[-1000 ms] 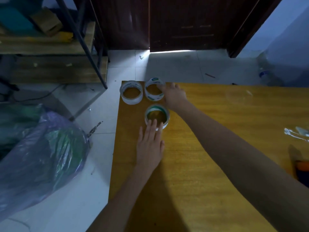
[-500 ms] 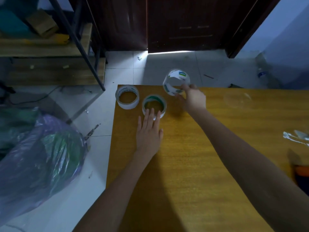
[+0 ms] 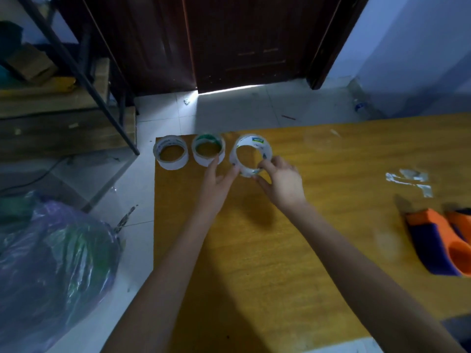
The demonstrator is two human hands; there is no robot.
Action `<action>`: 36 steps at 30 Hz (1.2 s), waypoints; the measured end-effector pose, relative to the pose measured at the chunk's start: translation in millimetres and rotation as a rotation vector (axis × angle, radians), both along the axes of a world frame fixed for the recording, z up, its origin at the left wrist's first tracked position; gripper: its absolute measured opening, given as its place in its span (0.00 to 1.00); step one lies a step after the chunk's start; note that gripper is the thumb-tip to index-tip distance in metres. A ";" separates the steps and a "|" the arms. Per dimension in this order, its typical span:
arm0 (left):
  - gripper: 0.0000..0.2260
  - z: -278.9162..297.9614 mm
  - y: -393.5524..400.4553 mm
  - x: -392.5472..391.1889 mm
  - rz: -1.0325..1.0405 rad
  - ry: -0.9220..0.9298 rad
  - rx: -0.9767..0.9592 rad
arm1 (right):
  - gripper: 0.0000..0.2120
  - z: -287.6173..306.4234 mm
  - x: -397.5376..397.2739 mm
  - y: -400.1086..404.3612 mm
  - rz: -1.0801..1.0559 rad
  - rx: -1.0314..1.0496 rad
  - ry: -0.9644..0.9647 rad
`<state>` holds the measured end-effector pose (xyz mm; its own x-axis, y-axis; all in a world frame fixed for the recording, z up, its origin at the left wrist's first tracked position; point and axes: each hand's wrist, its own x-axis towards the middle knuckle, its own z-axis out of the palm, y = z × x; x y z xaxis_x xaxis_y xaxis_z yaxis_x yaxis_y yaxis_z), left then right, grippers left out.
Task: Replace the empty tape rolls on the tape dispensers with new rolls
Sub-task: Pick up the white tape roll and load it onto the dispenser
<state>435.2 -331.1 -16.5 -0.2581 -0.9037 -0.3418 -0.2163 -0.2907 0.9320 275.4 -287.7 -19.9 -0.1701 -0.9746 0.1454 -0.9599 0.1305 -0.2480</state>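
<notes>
roll (image 3: 251,155) now lifted off table (image 3: 331,154), right of green roll (image 3: 208,152) | pinched by right hand (image 3: 281,183) and left hand (image 3: 216,184) | next: dispenser (image 3: 433,244)

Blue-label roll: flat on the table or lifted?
Lifted and tipped. The blue-label roll is pinched between both hands, left hand and right hand, its opening facing the camera.

clear roll (image 3: 251,155): tilted, held | two rolls (image 3: 170,155) (image 3: 209,152): flat, table corner
</notes>
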 end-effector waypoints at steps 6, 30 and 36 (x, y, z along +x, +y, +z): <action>0.13 16.7 50.3 -21.5 0.063 0.235 0.165 | 0.11 3.8 8.4 85.6 0.023 -0.071 0.046; 0.14 40.8 288.6 -248.9 -0.392 0.262 0.313 | 0.15 50.0 -174.0 372.2 -0.873 -0.386 -1.518; 0.14 45.2 341.2 -323.6 -0.369 0.270 0.309 | 0.16 54.5 -250.7 419.6 -0.847 -0.379 -1.532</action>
